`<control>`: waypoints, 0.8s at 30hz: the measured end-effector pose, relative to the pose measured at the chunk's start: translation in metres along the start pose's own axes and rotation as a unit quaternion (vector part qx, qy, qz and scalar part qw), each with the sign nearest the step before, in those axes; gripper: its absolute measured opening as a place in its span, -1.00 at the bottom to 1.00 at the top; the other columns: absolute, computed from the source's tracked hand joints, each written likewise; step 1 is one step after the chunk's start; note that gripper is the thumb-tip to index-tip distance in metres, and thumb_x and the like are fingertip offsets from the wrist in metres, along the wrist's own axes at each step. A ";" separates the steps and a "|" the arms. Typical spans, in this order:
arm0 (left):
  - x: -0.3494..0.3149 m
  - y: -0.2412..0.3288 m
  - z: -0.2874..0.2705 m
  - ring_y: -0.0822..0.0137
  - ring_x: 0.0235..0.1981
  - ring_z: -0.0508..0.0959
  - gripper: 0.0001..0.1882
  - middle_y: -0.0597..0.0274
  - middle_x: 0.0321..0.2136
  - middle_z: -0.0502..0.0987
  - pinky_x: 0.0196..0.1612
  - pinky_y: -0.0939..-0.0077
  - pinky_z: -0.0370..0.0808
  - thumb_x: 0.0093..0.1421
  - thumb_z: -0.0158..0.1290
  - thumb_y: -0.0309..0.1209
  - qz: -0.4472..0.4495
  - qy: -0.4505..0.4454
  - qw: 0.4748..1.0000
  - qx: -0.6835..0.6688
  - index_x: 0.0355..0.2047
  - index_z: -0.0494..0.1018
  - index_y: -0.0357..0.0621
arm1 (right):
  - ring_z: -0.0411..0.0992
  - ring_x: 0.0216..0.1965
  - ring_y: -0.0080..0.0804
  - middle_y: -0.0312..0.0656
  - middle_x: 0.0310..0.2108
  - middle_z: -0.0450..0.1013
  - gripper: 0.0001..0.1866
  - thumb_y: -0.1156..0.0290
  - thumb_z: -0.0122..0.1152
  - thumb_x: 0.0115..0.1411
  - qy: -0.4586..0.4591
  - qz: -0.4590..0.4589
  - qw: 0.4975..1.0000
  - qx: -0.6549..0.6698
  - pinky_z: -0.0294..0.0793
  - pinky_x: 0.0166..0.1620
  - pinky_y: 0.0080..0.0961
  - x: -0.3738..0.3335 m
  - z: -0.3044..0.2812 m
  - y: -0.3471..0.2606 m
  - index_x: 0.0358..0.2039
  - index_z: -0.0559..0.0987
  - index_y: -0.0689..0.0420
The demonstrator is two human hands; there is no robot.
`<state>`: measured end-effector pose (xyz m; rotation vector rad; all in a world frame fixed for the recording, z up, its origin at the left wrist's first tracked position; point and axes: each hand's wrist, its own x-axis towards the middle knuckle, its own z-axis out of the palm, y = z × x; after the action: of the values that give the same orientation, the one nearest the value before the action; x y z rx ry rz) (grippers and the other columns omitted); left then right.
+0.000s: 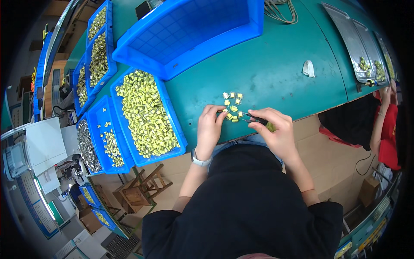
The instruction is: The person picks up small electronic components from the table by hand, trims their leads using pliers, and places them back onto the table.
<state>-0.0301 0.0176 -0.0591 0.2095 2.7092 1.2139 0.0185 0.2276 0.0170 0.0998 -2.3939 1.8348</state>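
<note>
Working surface: green table [276,77], smudged and dark-spotted; it fills the middle, with a seam toward its right end.
Right hand [276,127]: thumb and fingers pinching dark-handled tweezers [258,119], tips pointing left at the small group; some yellow-green shows beneath the fingers.
Left hand [210,129]: thumb and forefinger drawn together at the group's left edge; cannot tell whether a part is gripped. Smartwatch [201,159], pale band, on the wrist.
Small parts: yellow-and-metal components [233,108], a loose cluster on the table between both hands.
Floor: tan, below the table edge; wooden stool [133,196] lower left.
Left of hands: blue bin [164,156] heaped with similar components; beside it a blue tray [97,123], sparsely filled, then silvery metal pieces [87,144].
Beyond hands: large blue crate [194,58], tilted, its inside showing; crumpled white scrap [308,69] to the right.
Far left: more filled blue bins [114,64]; white panel [46,142] over cluttered benches.
Far right: metal trays [345,36] holding a few components; another person's arm [378,129], red and black clothing nearby.
Top edge: bundled cables [282,19].
</note>
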 end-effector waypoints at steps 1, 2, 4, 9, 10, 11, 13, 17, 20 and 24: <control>0.000 -0.004 0.001 0.40 -0.48 0.42 -0.81 0.17 -0.27 0.60 -0.37 0.49 0.40 0.24 0.19 -0.48 0.024 0.010 1.000 -0.016 -0.14 0.60 -0.24 | 0.63 -0.28 -0.33 -0.04 -0.28 0.63 -0.71 0.68 0.37 0.09 0.001 0.000 1.000 0.000 0.59 -0.19 -0.46 0.000 0.000 0.001 -0.13 0.66 0.33; 0.001 -0.007 0.001 0.43 -0.46 0.43 -0.81 0.19 -0.25 0.61 -0.36 0.50 0.40 0.29 0.16 -0.48 0.049 0.020 0.998 -0.032 -0.11 0.58 -0.25 | 0.63 -0.28 -0.33 -0.04 -0.28 0.63 -0.71 0.68 0.37 0.09 0.001 0.000 1.000 -0.001 0.59 -0.19 -0.46 0.000 0.001 0.001 -0.13 0.66 0.33; -0.001 -0.009 -0.004 0.46 -0.39 0.46 -0.79 0.19 -0.21 0.61 -0.32 0.54 0.42 0.33 0.12 -0.46 -0.028 -0.019 0.988 -0.153 -0.06 0.53 -0.24 | 0.62 -0.30 -0.33 -0.04 -0.29 0.63 -0.72 0.67 0.38 0.09 -0.003 -0.005 1.000 -0.010 0.58 -0.22 -0.47 -0.001 0.002 0.001 -0.13 0.67 0.31; -0.014 0.013 -0.020 0.50 -0.18 0.50 -0.70 0.14 -0.06 0.58 -0.20 0.62 0.44 0.38 0.12 -0.39 -0.085 -0.108 0.861 -0.490 0.07 0.40 -0.20 | 0.62 -0.34 -0.25 -0.06 -0.33 0.64 -0.74 0.61 0.41 0.07 -0.001 -0.034 0.998 -0.050 0.54 -0.25 -0.42 -0.001 0.009 0.001 -0.18 0.69 0.27; -0.018 0.021 -0.021 0.48 -0.14 0.51 -0.67 0.11 -0.02 0.55 -0.16 0.62 0.45 0.35 0.16 -0.40 -0.068 -0.112 0.840 -0.526 0.06 0.39 -0.18 | 0.61 -0.35 -0.22 -0.07 -0.34 0.65 -0.76 0.58 0.43 0.06 0.001 -0.055 0.996 -0.075 0.53 -0.26 -0.39 0.000 0.011 0.000 -0.20 0.69 0.26; -0.021 0.026 -0.022 0.46 -0.10 0.51 -0.64 0.07 0.03 0.52 -0.12 0.62 0.46 0.32 0.20 -0.41 -0.051 -0.116 0.818 -0.561 0.05 0.38 -0.17 | 0.61 -0.35 -0.22 -0.07 -0.34 0.65 -0.76 0.58 0.43 0.06 0.001 -0.055 0.996 -0.075 0.53 -0.26 -0.39 0.000 0.012 -0.001 -0.20 0.69 0.26; -0.024 0.032 -0.023 0.45 -0.09 0.51 -0.63 0.07 0.04 0.50 -0.10 0.61 0.47 0.29 0.23 -0.42 -0.042 -0.114 0.810 -0.573 0.04 0.38 -0.17 | 0.60 -0.36 -0.18 -0.08 -0.33 0.65 -0.77 0.54 0.45 0.04 0.002 -0.076 0.992 -0.102 0.51 -0.25 -0.36 0.000 0.014 -0.002 -0.24 0.69 0.24; -0.025 0.036 -0.023 0.40 -0.03 0.51 -0.63 0.05 0.05 0.49 -0.02 0.57 0.48 0.24 0.28 -0.46 -0.037 -0.110 0.800 -0.589 -0.01 0.39 -0.16 | 0.60 -0.37 -0.20 -0.09 -0.32 0.66 -0.78 0.54 0.45 0.04 0.003 -0.083 0.990 -0.114 0.51 -0.26 -0.37 0.000 0.013 -0.004 -0.26 0.70 0.23; -0.026 0.039 -0.023 0.36 0.02 0.51 -0.64 0.05 0.04 0.49 -0.01 0.56 0.48 0.22 0.29 -0.49 -0.026 -0.094 0.811 -0.577 -0.04 0.40 -0.17 | 0.59 -0.38 -0.24 -0.12 -0.33 0.66 -0.80 0.54 0.45 0.02 0.005 -0.097 0.986 -0.137 0.48 -0.30 -0.38 0.000 0.012 -0.005 -0.28 0.69 0.23; -0.027 0.038 -0.022 0.34 0.04 0.50 -0.66 0.04 0.03 0.50 0.02 0.54 0.48 0.20 0.29 -0.52 -0.017 -0.087 0.814 -0.574 -0.07 0.42 -0.17 | 0.57 -0.43 -0.31 -0.17 -0.37 0.65 -0.81 0.55 0.46 0.00 0.019 -0.143 0.974 -0.176 0.42 -0.36 -0.41 0.001 0.012 -0.008 -0.32 0.68 0.22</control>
<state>-0.0064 0.0211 -0.0138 0.0842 1.4003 2.3685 0.0174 0.2136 0.0215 0.3498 -2.4798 1.2599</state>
